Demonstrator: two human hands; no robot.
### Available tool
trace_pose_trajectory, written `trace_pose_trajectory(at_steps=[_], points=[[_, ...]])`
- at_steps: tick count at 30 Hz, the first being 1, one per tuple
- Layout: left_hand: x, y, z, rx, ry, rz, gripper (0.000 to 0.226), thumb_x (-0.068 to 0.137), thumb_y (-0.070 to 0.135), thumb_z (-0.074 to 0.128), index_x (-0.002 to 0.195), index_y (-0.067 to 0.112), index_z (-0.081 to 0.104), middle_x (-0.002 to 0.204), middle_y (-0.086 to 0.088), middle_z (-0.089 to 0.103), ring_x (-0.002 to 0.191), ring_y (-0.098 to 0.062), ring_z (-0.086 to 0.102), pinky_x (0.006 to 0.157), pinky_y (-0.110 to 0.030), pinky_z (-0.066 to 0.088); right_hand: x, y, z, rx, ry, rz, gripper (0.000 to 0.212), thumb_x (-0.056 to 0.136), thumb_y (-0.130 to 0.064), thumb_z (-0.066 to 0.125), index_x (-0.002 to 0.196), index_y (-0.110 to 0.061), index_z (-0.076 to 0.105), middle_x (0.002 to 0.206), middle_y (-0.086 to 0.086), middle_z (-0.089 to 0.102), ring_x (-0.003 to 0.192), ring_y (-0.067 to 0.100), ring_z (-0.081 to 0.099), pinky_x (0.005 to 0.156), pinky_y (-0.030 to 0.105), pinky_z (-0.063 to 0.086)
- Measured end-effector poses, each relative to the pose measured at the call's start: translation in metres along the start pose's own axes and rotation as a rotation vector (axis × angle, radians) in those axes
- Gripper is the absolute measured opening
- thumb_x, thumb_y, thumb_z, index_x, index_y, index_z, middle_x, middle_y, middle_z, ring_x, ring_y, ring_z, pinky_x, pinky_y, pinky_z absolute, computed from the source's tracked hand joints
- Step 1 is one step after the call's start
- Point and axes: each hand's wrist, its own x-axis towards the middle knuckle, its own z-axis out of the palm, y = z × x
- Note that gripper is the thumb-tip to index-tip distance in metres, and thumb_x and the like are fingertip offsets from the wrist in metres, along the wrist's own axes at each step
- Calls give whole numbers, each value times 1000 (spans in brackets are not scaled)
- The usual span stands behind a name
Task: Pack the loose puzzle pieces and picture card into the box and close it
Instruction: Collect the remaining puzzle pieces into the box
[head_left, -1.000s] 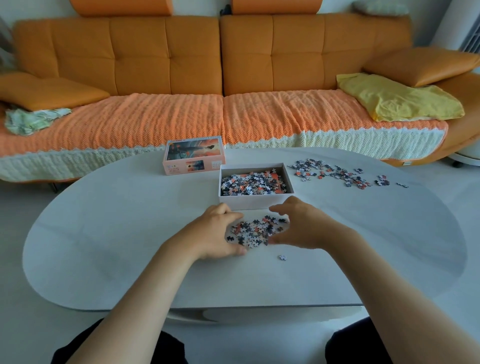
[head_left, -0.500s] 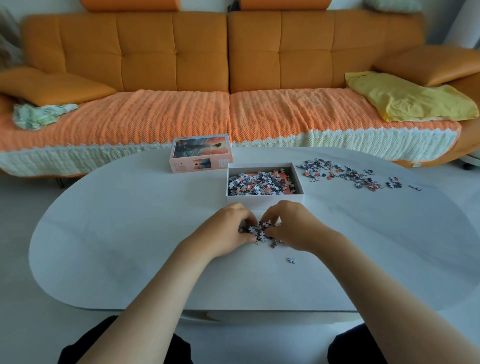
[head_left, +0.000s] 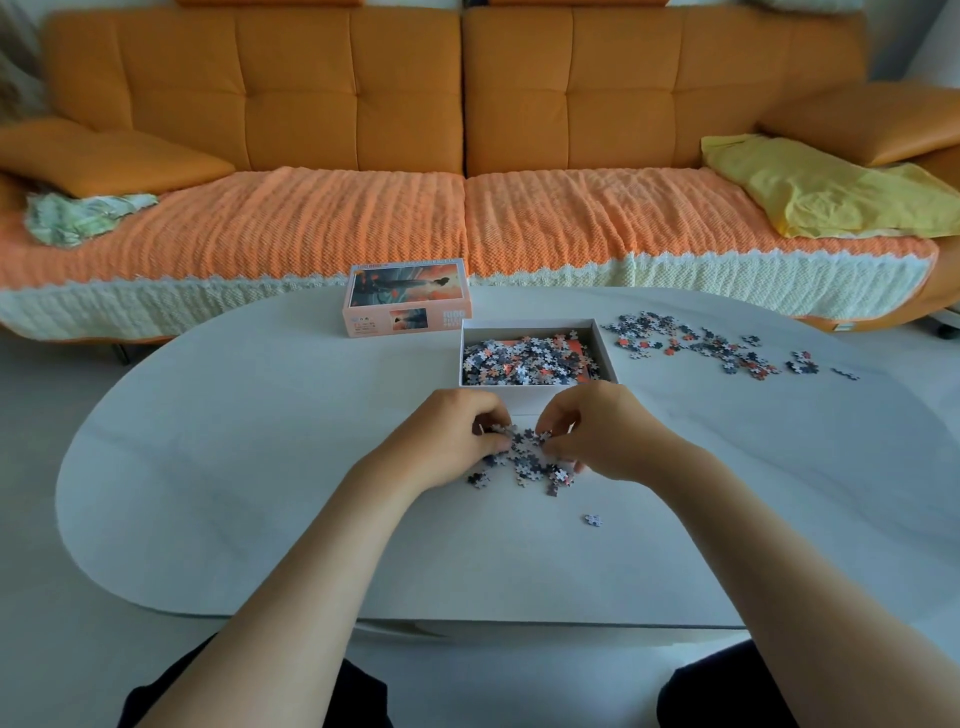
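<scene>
Lid stands rear left. Left hand and right hand, fingers curled, pinch the near pile of puzzle pieces from both sides. The open box lies straight ahead, just beyond the pile and equally near either hand. Scattered pieces lie farther right.

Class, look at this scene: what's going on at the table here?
A person is packing a jigsaw away. The left hand and right hand gather a small pile of pieces on the table before the open box, already part filled. More loose pieces lie right of the box, one stray piece sits nearer, and the lid stands apart.
</scene>
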Motion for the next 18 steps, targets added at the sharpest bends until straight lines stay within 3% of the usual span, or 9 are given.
trace_pose_trajectory(at_steps=[3,7,10,12,14,16,18], points=[[6,2,-8,-56,42,8,12,84,27,75,93,25,68,80,15,62,69,2,58,58,-8,38,3,0,-14,60,79,-10,10,79,-13,76,81,-21,71,75,-3,71,53,8,67,55,20,55],[28,6,-20,-180,214,35,9,84,22,75,88,23,68,67,14,61,51,4,55,53,-12,40,13,1,-29,188,245,-49,10,80,-11,76,82,-19,71,69,1,69,52,16,67,55,25,57],[48,6,-25,-155,403,58,8,84,21,75,91,19,71,71,15,61,58,6,54,57,-4,36,27,4,-31,188,420,-89,9,81,-12,76,87,-18,72,69,-2,67,54,16,64,53,25,54],[57,2,-21,-75,423,77,11,85,22,73,95,16,73,80,10,66,68,7,54,63,-3,38,35,6,-28,116,474,-111,11,81,-13,75,90,-19,73,73,-3,67,62,15,62,60,25,53],[62,-4,-13,41,363,112,14,88,26,70,100,20,74,92,6,71,79,-2,58,76,-18,48,42,11,-24,22,449,-126,15,83,-17,74,98,-20,74,85,-4,68,70,12,60,69,22,50],[64,-8,-7,203,300,135,18,91,31,64,105,25,74,100,4,71,94,-17,58,86,-35,47,47,15,-21,-80,394,-126,23,85,-22,73,108,-22,73,99,-6,68,78,6,55,74,15,40],[64,-9,-6,248,249,147,21,95,30,60,111,27,72,104,0,69,103,-25,54,90,-42,43,48,18,-21,-104,369,-126,26,87,-21,70,113,-24,71,108,-8,66,82,4,54,75,11,35]])
